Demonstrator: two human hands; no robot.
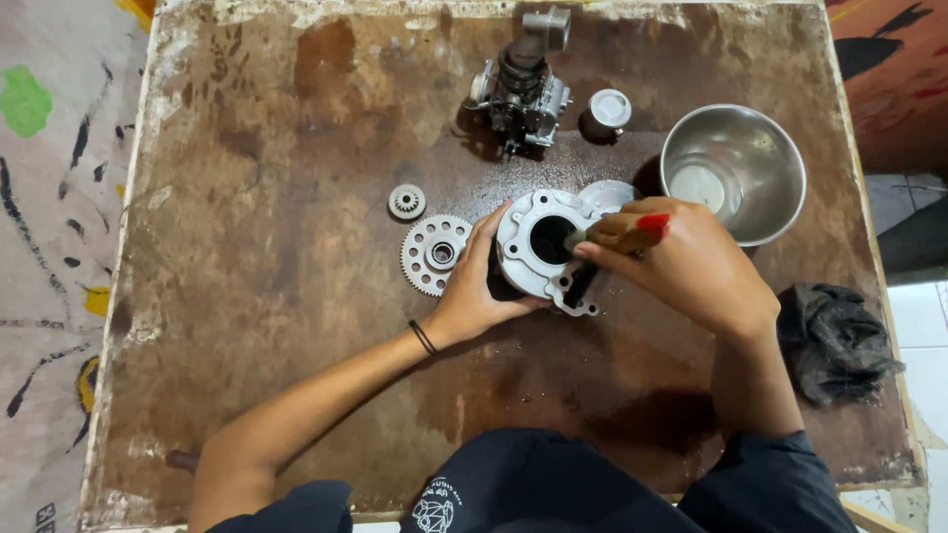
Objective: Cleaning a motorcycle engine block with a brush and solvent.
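My left hand [474, 286] grips the left side of a round silver metal housing [533, 265] with a dark centre hole, which stands on the stained wooden table [276, 326]. My right hand [681, 262] holds a wooden-handled brush with a red end [632, 232], its tip pointing into the housing's hole. A large toothed gear [433, 255] lies just left of my left hand, and a small gear [406, 201] lies above it.
A carburettor [521, 91] stands at the back centre with a small round cap [607, 109] beside it. A steel bowl [733, 173] sits at the right back. A dark rag [834, 341] lies near the right edge. A patterned floor surrounds the table.
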